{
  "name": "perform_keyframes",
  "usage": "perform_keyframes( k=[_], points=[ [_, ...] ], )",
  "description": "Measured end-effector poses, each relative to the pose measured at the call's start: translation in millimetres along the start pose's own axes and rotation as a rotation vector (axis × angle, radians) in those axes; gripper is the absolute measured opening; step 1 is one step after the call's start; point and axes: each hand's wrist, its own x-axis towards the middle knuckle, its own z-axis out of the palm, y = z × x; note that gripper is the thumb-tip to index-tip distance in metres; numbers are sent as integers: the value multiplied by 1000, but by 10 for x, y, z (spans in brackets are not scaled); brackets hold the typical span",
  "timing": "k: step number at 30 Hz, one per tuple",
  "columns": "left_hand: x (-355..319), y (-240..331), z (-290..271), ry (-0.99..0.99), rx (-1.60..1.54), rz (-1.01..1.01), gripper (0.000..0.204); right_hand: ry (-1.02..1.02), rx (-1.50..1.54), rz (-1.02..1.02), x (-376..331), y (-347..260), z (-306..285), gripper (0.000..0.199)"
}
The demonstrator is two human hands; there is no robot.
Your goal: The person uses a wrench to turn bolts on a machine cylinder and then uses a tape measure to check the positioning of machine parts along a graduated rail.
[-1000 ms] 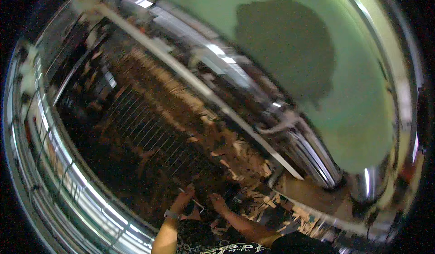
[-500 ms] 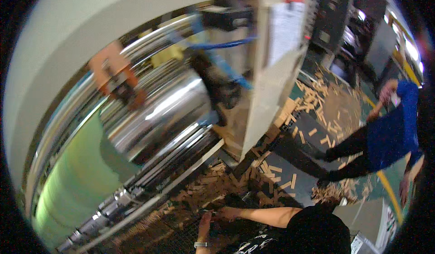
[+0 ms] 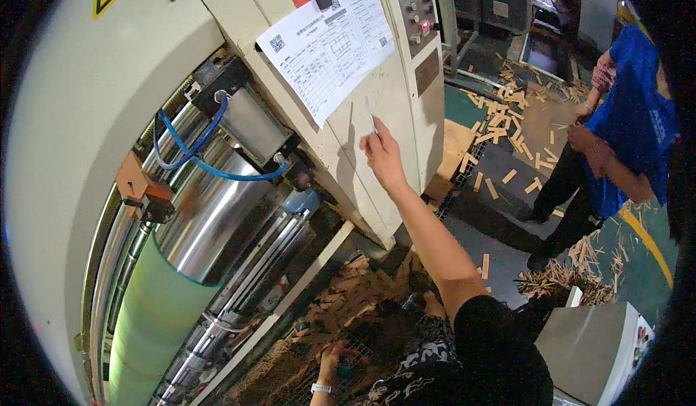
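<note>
Right hand [image 3: 382,156] is now raised to the cream metal side panel of the machine [image 3: 377,109], pinching a thin pale stick, perhaps a pen or a sliver [image 3: 371,119], tip up, just below the clipped white printed sheet [image 3: 326,43]. A second ago both hands were down among the scraps; the view has swung up and round since. Left hand [image 3: 335,355] stays low, fingers curled on something dark at the floor grating, amid brown wood offcuts [image 3: 348,290]. I judge the work has shifted from the scrap to the sheet. Shiny steel roller [image 3: 210,217] and pale green roller [image 3: 156,319] sit left. A person in a blue top [image 3: 631,123] stands well apart.
</note>
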Motion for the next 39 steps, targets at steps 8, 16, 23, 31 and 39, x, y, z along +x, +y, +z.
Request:
perform_keyframes(
  k=[8,16,23,31,39],
  points=[
    [-104,-19,233,70,145,88,45,-96,-25,-69,85,-220,193,35],
    [255,-34,208,148,309,91,28,-649,-19,72,-1121,176,428,24],
    [500,-413,-321,198,169,152,30,-1413,-321,555,-2714,917,702,26],
    [137,-850,-1169,435,-297,43,34,-1277,122,1161,-3859,1022,1586,27],
    [-644,-2364,-2256,551,138,320,38,-1980,-656,476,-5010,1196,2451,25]
  ],
)
